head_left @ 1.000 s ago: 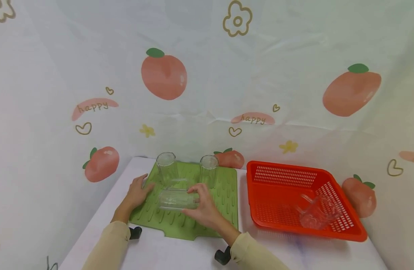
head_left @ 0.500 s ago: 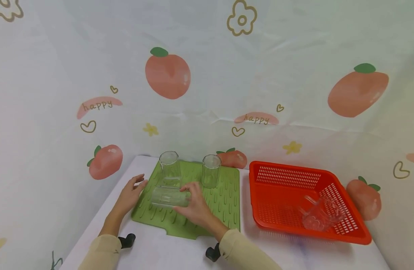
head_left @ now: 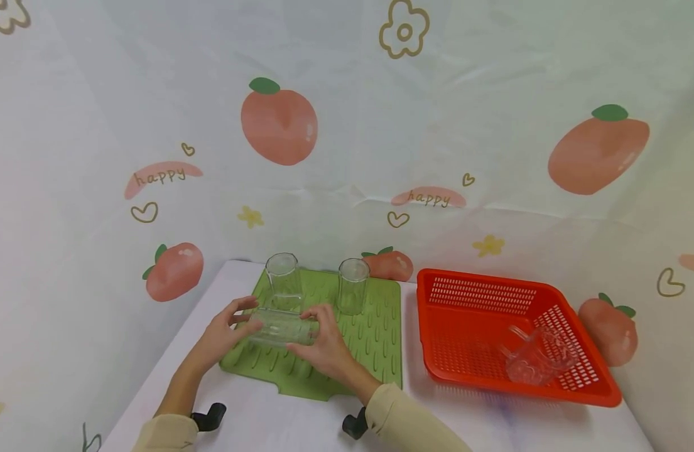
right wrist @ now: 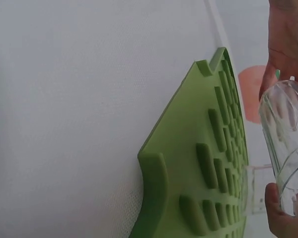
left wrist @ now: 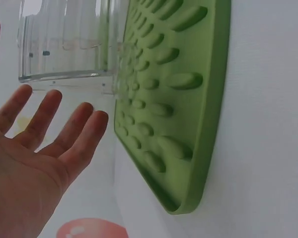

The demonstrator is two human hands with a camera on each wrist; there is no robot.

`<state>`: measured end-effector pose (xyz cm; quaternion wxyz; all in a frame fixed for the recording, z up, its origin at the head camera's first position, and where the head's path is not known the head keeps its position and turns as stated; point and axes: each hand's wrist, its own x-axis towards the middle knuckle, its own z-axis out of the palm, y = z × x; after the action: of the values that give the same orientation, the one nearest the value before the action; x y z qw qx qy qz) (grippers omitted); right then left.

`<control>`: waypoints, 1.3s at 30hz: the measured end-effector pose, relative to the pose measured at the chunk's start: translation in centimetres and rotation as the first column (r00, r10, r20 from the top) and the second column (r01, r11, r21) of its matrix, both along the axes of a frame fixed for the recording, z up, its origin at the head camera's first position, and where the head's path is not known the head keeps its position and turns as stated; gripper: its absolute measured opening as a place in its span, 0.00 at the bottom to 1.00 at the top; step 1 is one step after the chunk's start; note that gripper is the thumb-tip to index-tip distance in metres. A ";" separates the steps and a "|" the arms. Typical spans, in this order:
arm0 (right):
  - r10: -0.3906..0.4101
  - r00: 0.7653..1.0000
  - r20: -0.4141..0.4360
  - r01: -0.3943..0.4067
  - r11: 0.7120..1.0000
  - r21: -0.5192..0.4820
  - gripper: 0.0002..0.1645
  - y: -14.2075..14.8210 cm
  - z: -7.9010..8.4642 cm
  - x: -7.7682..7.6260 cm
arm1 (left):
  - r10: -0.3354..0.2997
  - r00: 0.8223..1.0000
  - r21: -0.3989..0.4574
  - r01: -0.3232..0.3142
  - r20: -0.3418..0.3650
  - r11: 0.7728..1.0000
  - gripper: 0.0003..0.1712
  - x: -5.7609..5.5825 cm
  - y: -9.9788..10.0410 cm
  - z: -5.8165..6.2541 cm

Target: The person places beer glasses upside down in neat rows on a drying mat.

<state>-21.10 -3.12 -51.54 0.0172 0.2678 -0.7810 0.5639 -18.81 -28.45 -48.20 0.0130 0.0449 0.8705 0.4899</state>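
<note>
A clear drinking glass (head_left: 281,328) is held on its side above the green ribbed mat (head_left: 380,342). My right hand (head_left: 328,348) grips its right end between thumb and fingers, as the right wrist view also shows at the glass (right wrist: 290,134). My left hand (head_left: 221,336) is at the other end with fingers spread. In the left wrist view, the left fingertips (left wrist: 52,96) stand just short of the glass edge. Behind, two more clear glasses stand upright on the mat, the left glass (head_left: 284,282) and the right glass (head_left: 353,289).
A red plastic basket (head_left: 477,280) stands on the white table (head_left: 465,427) to the right of the mat. A clear glass mug (head_left: 533,363) lies tilted inside it. A white fruit-print cloth (head_left: 335,125) hangs behind the table.
My right hand has moved the glass somewhat to the left. My left hand drew back from the mat's left side, then came in to the glass's left end.
</note>
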 end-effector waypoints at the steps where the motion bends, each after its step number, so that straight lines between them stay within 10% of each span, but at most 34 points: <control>1: 0.002 1.000 0.002 -0.002 1.000 -0.007 0.31 0.0 0.0 0.0 | 0.003 1.000 -0.006 -0.003 0.012 1.000 0.40 0.1 0.1 0.0; 15: 0.045 0.996 0.081 -0.037 0.995 -0.092 0.30 -0.1 -0.3 0.0 | 0.048 0.999 0.051 -0.048 0.007 0.998 0.38 1.0 1.0 -0.1; 26: -0.005 0.989 -0.146 0.027 0.988 0.153 0.32 0.4 -0.1 0.4 | 0.028 0.998 0.075 -0.024 -0.048 0.997 0.36 0.3 0.8 0.6; 31: -0.043 0.928 -0.371 0.143 0.958 0.248 0.35 0.3 -0.2 0.4 | 0.029 0.997 0.007 -0.028 -0.065 1.000 0.37 0.0 0.8 1.3; 39: 0.004 0.751 -0.661 0.314 0.878 0.362 0.45 0.0 -0.3 0.3 | 0.033 0.998 -0.014 -0.034 -0.056 0.999 0.35 0.1 1.6 2.1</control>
<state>-20.78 -3.14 -51.86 0.2692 0.3732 -0.8557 0.2365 -18.70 -26.90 -46.07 -0.0192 0.0439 0.8747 0.4823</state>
